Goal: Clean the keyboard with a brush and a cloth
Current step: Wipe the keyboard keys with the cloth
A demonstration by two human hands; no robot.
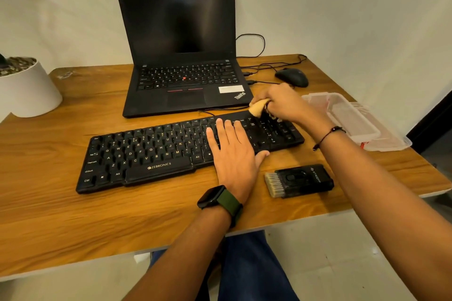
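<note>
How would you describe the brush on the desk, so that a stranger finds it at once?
Start from the wooden desk and find the black keyboard. The brush lies on the desk near its right end, towards the person. Its row of pale bristles sets it apart.

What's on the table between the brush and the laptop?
In the head view, the black keyboard lies between the brush and the laptop. The left hand rests flat on its keys.
</note>
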